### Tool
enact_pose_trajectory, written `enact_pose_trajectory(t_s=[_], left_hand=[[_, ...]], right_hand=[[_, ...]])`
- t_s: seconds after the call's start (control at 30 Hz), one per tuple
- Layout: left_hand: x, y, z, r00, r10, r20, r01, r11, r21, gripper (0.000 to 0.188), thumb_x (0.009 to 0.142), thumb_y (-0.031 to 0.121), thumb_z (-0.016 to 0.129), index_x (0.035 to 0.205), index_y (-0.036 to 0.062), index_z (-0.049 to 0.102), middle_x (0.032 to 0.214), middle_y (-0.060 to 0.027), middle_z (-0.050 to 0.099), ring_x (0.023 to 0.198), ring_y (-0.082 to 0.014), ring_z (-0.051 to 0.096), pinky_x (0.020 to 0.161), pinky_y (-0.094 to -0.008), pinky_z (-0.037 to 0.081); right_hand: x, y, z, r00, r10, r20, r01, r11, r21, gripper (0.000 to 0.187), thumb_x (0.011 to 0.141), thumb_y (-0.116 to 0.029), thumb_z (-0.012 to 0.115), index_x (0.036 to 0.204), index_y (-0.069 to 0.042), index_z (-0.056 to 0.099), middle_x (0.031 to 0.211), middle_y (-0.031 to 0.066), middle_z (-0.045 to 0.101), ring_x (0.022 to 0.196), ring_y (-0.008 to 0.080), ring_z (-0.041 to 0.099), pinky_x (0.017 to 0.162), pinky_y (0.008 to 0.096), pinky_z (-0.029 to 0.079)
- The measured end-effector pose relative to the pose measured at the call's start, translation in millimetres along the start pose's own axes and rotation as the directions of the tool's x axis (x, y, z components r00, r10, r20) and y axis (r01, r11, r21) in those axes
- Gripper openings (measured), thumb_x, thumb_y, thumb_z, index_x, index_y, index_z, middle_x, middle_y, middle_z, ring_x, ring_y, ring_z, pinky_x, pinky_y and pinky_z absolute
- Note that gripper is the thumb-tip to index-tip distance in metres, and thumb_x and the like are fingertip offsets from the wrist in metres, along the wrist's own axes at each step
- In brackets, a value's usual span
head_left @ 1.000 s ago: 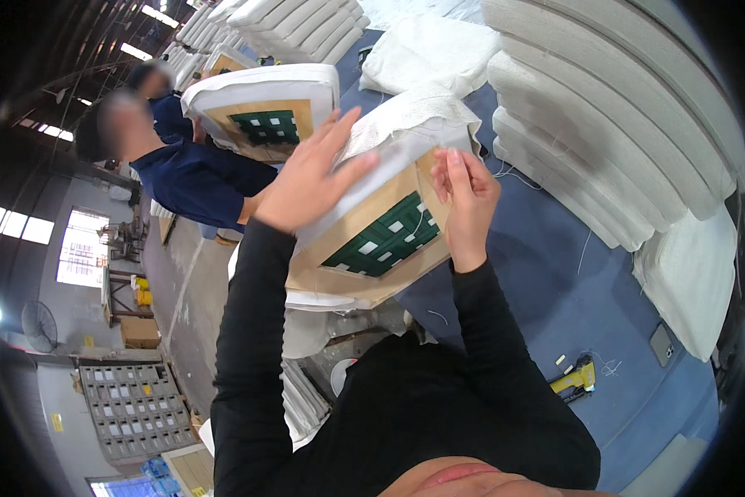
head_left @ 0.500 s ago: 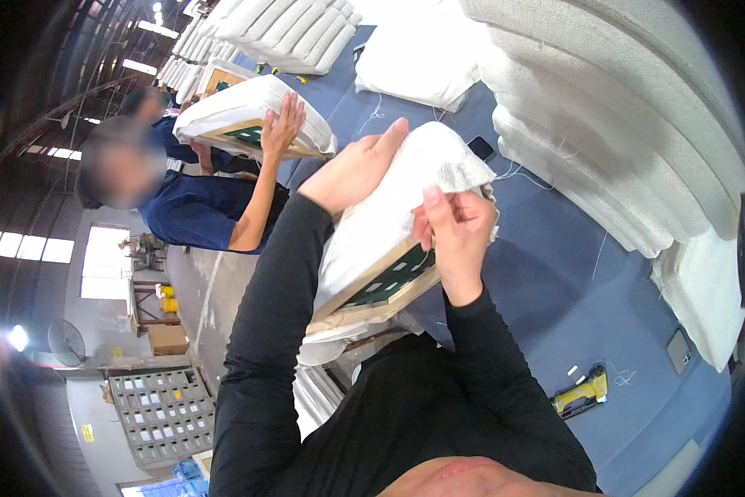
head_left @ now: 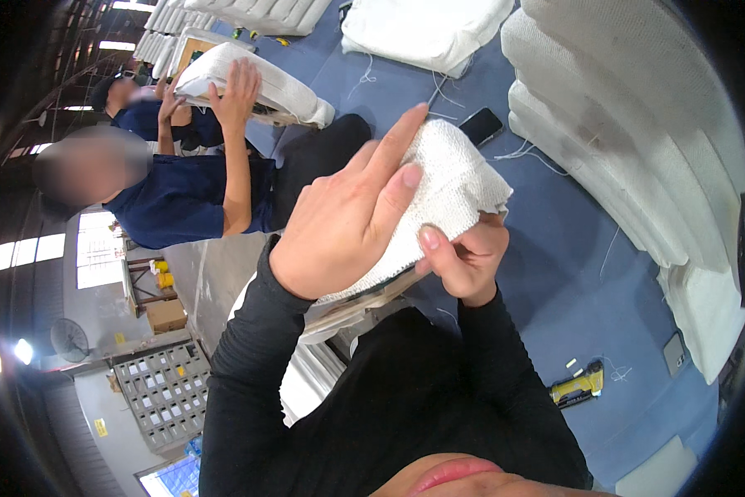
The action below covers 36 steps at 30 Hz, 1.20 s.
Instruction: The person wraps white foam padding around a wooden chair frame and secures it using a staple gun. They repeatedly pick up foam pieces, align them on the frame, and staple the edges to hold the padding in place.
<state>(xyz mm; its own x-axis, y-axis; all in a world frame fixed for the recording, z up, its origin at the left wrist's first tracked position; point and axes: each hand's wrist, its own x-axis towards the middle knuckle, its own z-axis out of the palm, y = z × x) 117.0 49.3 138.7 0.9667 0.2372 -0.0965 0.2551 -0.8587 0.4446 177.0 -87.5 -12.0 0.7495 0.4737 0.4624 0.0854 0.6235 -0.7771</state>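
Gripping white fabric (head_left: 451,170), right fingers (head_left: 483,240) are partly hidden.

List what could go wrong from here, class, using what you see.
The right hand grips the white cloth near its corner; the cloth might slip and crease. The black phone lies close beyond, so it could get knocked. Loose threads beside the phone might snag.

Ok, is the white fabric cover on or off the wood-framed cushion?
On, at least partly: the white fabric cover drapes over a corner of the wood-framed cushion; the right hand grips the cover's edge.
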Motion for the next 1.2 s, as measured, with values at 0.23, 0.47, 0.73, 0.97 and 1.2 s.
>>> enact_pose_trajectory(t_s=[0.23, 0.47, 0.73, 0.97, 1.2], left_hand=[[-10.6, -5.3, 1.3, 0.974, 0.225, -0.011, -0.219, 0.958, 0.186, 0.068, 0.110, 0.034, 0.060, 0.174, 0.0304, 0.038, 0.144, -0.0269, 0.060, 0.105, -0.0480, 0.073, 0.088, -0.0509, 0.062], [-16.4, 9.6, 3.8, 0.973, 0.228, 0.022, -0.226, 0.938, 0.261, 0.065, 0.107, 0.030, 0.065, 0.170, 0.0255, 0.047, 0.151, -0.0261, 0.059, 0.122, -0.0510, 0.068, 0.099, -0.0515, 0.058], [-18.3, 7.9, 15.1, 0.956, 0.286, -0.067, -0.254, 0.918, 0.304, 0.062, 0.108, 0.035, 0.066, 0.168, 0.0328, 0.048, 0.146, -0.0260, 0.064, 0.122, -0.0525, 0.068, 0.100, -0.0533, 0.059], [-9.4, -14.6, 19.3, 0.926, 0.365, -0.093, -0.313, 0.883, 0.348, 0.066, 0.108, 0.034, 0.068, 0.170, 0.0301, 0.045, 0.135, -0.0263, 0.067, 0.123, -0.0498, 0.066, 0.103, -0.0516, 0.055], [-14.6, -8.4, 19.6, 0.908, 0.409, -0.085, -0.355, 0.863, 0.359, 0.067, 0.108, 0.038, 0.067, 0.170, 0.0347, 0.043, 0.131, -0.0262, 0.068, 0.119, -0.0493, 0.069, 0.101, -0.0521, 0.057]], right_hand=[[-0.7, 5.5, 1.2, 0.999, -0.040, -0.004, 0.040, 0.997, -0.064, 0.029, 0.099, -0.008, 0.073, 0.070, -0.005, 0.077, 0.060, 0.0021, 0.072, 0.053, 0.0129, 0.067, 0.058, 0.0282, 0.052], [-14.6, 3.5, -4.9, 0.999, -0.017, -0.037, 0.015, 0.998, -0.062, 0.024, 0.100, -0.008, 0.073, 0.077, -0.002, 0.078, 0.060, 0.0022, 0.073, 0.049, 0.0120, 0.065, 0.053, 0.0286, 0.051], [-137.0, 17.0, -83.9, 0.834, 0.451, -0.317, -0.499, 0.863, -0.085, 0.023, 0.111, -0.014, 0.065, 0.124, 0.001, 0.077, 0.103, 0.0031, 0.077, 0.089, 0.0096, 0.068, 0.079, 0.0254, 0.053], [-476.0, -24.3, -231.5, 0.654, -0.320, -0.686, -0.755, -0.338, -0.562, 0.056, 0.093, -0.006, 0.079, 0.146, -0.008, 0.063, 0.133, 0.0174, 0.070, 0.121, 0.0313, 0.067, 0.101, 0.0450, 0.055], [-486.9, -49.2, -262.0, 0.428, -0.295, -0.855, -0.897, -0.255, -0.361, 0.081, 0.084, -0.008, 0.082, 0.157, -0.011, 0.047, 0.136, 0.0239, 0.067, 0.122, 0.0487, 0.065, 0.109, 0.0563, 0.051]])
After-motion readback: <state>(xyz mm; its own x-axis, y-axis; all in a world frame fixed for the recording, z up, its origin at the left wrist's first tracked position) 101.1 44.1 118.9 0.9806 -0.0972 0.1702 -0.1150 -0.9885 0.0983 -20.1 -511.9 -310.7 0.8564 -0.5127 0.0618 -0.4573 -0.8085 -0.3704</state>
